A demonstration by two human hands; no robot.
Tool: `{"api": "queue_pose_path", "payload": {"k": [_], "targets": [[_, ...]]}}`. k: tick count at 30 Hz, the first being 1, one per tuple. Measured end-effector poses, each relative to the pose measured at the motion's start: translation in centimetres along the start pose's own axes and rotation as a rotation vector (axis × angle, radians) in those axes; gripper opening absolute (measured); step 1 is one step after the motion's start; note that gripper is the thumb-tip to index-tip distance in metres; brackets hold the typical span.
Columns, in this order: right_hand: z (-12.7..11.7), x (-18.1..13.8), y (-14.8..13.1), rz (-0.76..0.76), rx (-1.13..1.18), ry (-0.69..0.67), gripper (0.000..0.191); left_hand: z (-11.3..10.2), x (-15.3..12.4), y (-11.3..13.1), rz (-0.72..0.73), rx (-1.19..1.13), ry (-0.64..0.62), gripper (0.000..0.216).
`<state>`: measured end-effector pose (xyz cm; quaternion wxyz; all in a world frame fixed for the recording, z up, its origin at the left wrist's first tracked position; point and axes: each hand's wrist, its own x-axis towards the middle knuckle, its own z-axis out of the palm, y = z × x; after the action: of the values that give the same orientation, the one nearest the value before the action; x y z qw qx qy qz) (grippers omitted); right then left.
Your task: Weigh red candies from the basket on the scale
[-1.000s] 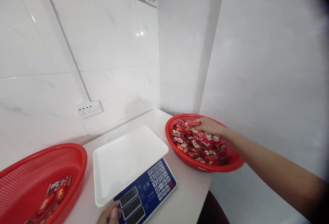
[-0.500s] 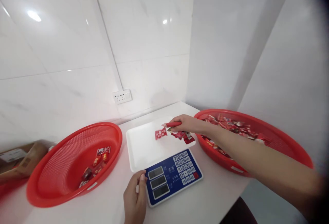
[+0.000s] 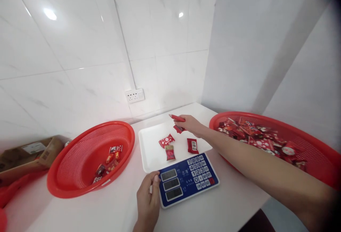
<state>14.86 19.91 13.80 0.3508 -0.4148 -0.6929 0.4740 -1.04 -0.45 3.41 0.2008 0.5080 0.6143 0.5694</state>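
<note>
My left hand (image 3: 149, 196) pinches the left edge of the scale's blue key panel (image 3: 190, 180), its thumb near the dark display windows. Over the back of the scale's white tray (image 3: 149, 154) is my right hand (image 3: 190, 123), closed round a red pen (image 3: 177, 118) whose tip points left. Just under those fingers is a red-wrapped candy (image 3: 179, 129); whether they touch it I cannot tell. On the tray lie a white-dotted red candy (image 3: 166, 140), a red and gold candy (image 3: 169, 152) and a dark red candy with a pale label (image 3: 192, 146).
To the right stands a red plastic basket (image 3: 239, 114) with many wrapped candies. Another red basket (image 3: 71, 161), at left, holds several candies. A cardboard box (image 3: 32, 150) stands at far left. A socket (image 3: 134, 95) is on the tiled wall behind the table (image 3: 128, 203).
Candies that were under my right hand now lie on the tray, and the hand sits slightly higher with the pen. The view has shifted left. My left hand stays on the scale.
</note>
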Motion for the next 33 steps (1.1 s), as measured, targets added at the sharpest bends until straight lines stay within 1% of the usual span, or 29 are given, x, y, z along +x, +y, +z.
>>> {"api": "queue_pose_path", "payload": {"k": [3, 7, 13, 16, 18, 22, 26, 29, 31, 33], "targets": [[-0.3, -0.1, -0.1, 0.009, -0.011, 0.01, 0.006, 0.0, 0.0, -0.1, 0.009, 0.016, 0.003, 0.032], [-0.6, -0.4, 0.3, 0.025, -0.082, -0.033, 0.01, 0.1, -0.1, -0.2, 0.008, 0.025, -0.003, 0.032], [-1.7, -0.7, 1.3, 0.01, -0.247, -0.022, 0.014, 0.0, -0.1, -0.1, 0.007, 0.038, -0.003, 0.031], [-2.5, -1.2, 1.5, -0.007, -0.349, -0.044, 0.016, 0.1, -0.1, -0.2, 0.018, 0.058, -0.007, 0.031], [-2.7, -1.7, 1.5, -0.019, -0.433, -0.077, 0.014, 0.1, -0.1, -0.2, 0.028, 0.067, -0.002, 0.03], [-1.8, -2.7, 1.8, -0.035, -0.562, -0.16, 0.009, 0.1, -0.1, -0.3, 0.059, 0.065, 0.006, 0.028], [-0.9, -3.3, 1.7, -0.055, -0.623, -0.245, 0.012, 0.1, -0.1, -0.3, 0.065, 0.075, 0.004, 0.028], [-1.3, -3.4, 1.3, -0.06, -0.697, -0.216, 0.015, 0.1, -0.1, -0.4, 0.04, 0.041, 0.004, 0.028], [-1.9, -3.4, 1.2, -0.043, -0.767, -0.179, 0.015, 0.1, -0.1, -0.4, 0.028, 0.026, 0.001, 0.028], [-2.3, -3.6, 1.2, -0.014, -0.833, -0.172, 0.013, 0.1, -0.1, -0.4, 0.027, 0.035, -0.007, 0.028]]}}
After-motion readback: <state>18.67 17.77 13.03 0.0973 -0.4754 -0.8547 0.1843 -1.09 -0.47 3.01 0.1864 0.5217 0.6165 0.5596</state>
